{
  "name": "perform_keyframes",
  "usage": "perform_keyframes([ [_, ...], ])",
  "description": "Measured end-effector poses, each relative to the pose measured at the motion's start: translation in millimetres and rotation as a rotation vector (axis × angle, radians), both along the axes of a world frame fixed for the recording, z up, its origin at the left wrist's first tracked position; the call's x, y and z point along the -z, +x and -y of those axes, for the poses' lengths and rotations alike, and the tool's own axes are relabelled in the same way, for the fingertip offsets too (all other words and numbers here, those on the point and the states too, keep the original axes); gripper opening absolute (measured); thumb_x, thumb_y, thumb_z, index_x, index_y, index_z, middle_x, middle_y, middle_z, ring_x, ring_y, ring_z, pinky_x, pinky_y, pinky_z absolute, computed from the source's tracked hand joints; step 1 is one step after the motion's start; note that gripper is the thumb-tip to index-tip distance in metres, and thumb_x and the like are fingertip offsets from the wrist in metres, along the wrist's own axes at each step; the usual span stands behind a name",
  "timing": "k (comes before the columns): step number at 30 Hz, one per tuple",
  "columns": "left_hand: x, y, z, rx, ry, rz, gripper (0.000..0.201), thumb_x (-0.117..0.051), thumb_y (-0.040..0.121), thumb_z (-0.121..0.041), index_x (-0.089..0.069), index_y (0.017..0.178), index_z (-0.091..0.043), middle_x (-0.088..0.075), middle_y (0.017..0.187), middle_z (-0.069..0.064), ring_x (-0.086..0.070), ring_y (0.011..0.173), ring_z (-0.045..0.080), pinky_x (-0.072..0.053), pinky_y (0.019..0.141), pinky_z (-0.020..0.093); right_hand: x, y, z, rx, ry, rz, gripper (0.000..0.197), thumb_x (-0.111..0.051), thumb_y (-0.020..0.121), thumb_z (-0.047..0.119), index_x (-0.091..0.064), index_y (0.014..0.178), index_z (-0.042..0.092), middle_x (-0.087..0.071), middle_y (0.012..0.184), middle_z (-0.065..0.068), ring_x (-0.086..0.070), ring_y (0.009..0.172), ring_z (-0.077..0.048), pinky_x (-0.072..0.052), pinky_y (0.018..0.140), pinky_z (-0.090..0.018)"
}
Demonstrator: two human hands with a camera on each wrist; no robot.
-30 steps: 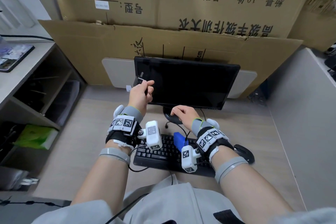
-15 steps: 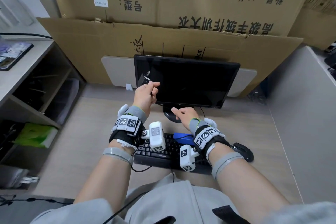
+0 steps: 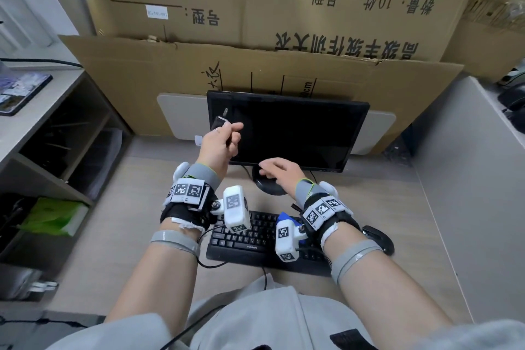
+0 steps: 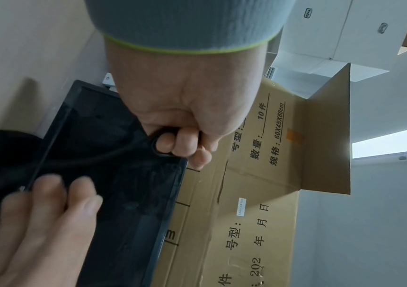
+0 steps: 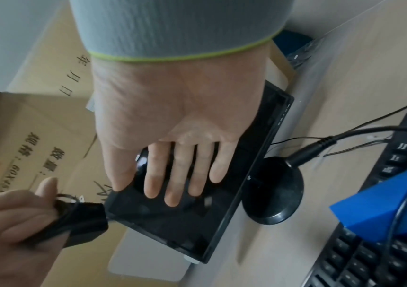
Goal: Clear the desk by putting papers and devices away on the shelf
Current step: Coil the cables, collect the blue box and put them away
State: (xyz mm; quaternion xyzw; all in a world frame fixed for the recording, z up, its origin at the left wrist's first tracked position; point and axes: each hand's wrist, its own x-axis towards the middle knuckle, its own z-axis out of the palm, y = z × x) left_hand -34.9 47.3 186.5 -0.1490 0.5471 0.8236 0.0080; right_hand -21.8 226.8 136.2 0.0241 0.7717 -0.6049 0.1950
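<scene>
Left hand [image 3: 220, 142] raised higher, pinching small black plug adapter [image 3: 219, 121] with cord.
Right hand [image 3: 279, 172] spread flat, now over round black monitor base [image 3: 268, 189]; shelving pending.

Small black power adapter [image 3: 220, 123] – prongs up, raised before the upright dark monitor [image 3: 287, 131]

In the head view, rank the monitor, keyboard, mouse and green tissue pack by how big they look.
1. monitor
2. keyboard, partly hidden by the wrists
3. green tissue pack
4. mouse, partly hidden; it sits nearer the camera than the monitor, yet looks smallest.
</scene>
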Motion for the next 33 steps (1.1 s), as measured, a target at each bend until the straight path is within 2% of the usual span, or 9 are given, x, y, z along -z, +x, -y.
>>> perform_keyframes([
  [2, -2, 2, -5, 0.038, 0.072, -0.057, 0.032, -0.034, 0.107, -0.023, -0.06, 0.107, -0.004, -0.052, 0.062, -0.004, -0.036, 0.046, 0.006, -0.035, 0.049, 0.015, -5, 2, 5, -0.081, -0.029, -0.016, 0.027, -0.064, 0.091, 0.025, -0.071, 0.115, 0.014, -0.071, 0.099, 0.002, -0.06, 0.082, 0.005, -0.045, 0.072, -0.002],
  [5, -5, 4, -14, 0.098, 0.107, -0.088, 0.031, -0.034, 0.107, -0.022, -0.059, 0.108, -0.002, -0.06, 0.067, -0.002, -0.043, 0.05, 0.008, -0.041, 0.055, 0.015, -10, 6, 13, -0.177, -0.009, -0.002, 0.026, -0.068, 0.089, 0.021, -0.071, 0.114, 0.015, -0.07, 0.103, 0.006, -0.06, 0.087, 0.008, -0.043, 0.083, -0.008],
  [8, -2, 5, -15, 0.112, 0.096, -0.069, 0.032, -0.034, 0.107, -0.022, -0.059, 0.109, -0.002, -0.061, 0.068, -0.002, -0.041, 0.049, 0.007, -0.038, 0.053, 0.015, -9, 10, 12, -0.287, 0.015, 0.006, 0.013, -0.061, 0.094, 0.022, -0.07, 0.089, 0.013, -0.069, 0.082, -0.001, -0.058, 0.059, 0.009, -0.04, 0.067, -0.005],
  [12, 0, 5, -7, 0.116, 0.088, 0.047, 0.035, -0.035, 0.106, -0.025, -0.061, 0.107, -0.002, -0.053, 0.07, 0.0, -0.034, 0.044, 0.006, -0.027, 0.045, 0.013, -15, 11, 6, -0.121, 0.001, 0.009, 0.039, -0.052, 0.099, 0.026, -0.057, 0.06, 0.022, -0.056, 0.056, 0.003, -0.045, 0.055, -0.011, -0.038, 0.061, -0.022],
  [15, 1, 8, -8, 0.18, 0.04, 0.152, 0.039, -0.037, 0.105, -0.033, -0.063, 0.098, -0.004, -0.051, 0.064, 0.0, -0.032, 0.039, 0.005, -0.026, 0.04, 0.011, -26, 6, 10, -0.023, -0.13, 0.159, 0.035, -0.044, 0.103, 0.026, -0.045, 0.07, 0.013, -0.052, 0.048, 0.0, -0.046, 0.049, -0.018, -0.051, 0.063, -0.03],
  [19, -3, 15, -13, 0.25, -0.225, 0.203, 0.052, -0.04, 0.101, -0.045, -0.066, 0.075, -0.008, -0.039, 0.042, -0.002, -0.024, 0.033, 0.009, -0.02, 0.034, 0.017, -35, 0, 9, -0.006, -0.027, 0.107, 0.037, -0.056, 0.097, 0.033, -0.049, 0.068, 0.01, -0.033, 0.043, 0.002, -0.027, 0.032, -0.01, -0.031, 0.045, -0.023],
  [23, -2, 15, -16, 0.286, -0.516, 0.273, 0.06, -0.039, 0.098, -0.047, -0.062, 0.054, -0.012, -0.041, 0.039, 0.002, -0.026, 0.034, 0.014, -0.018, 0.035, 0.02, -45, -12, 5, 0.015, -0.041, -0.014, 0.016, -0.066, 0.091, 0.017, -0.064, 0.076, 0.011, -0.055, 0.053, -0.001, -0.043, 0.041, -0.01, -0.045, 0.049, -0.021],
  [28, -2, 19, -21, 0.365, -0.471, 0.244, 0.053, -0.032, 0.101, -0.041, -0.056, 0.066, -0.009, -0.053, 0.045, -0.001, -0.034, 0.037, 0.014, -0.021, 0.036, 0.019, -56, -14, 8, -0.012, -0.099, -0.089, 0.007, -0.064, 0.092, 0.015, -0.065, 0.09, 0.008, -0.069, 0.071, -0.005, -0.059, 0.056, -0.01, -0.055, 0.065, -0.021],
  [33, -1, 23, -18, 0.43, -0.39, 0.271, 0.063, -0.029, 0.095, -0.066, -0.055, 0.066, -0.016, -0.058, 0.051, -0.002, -0.037, 0.036, 0.01, -0.019, 0.038, 0.019, -51, -12, 5, -0.084, -0.055, -0.203, 0.01, -0.065, 0.09, 0.007, -0.07, 0.096, 0.014, -0.07, 0.075, 0.0, -0.062, 0.065, -0.005, -0.053, 0.07, -0.017],
])
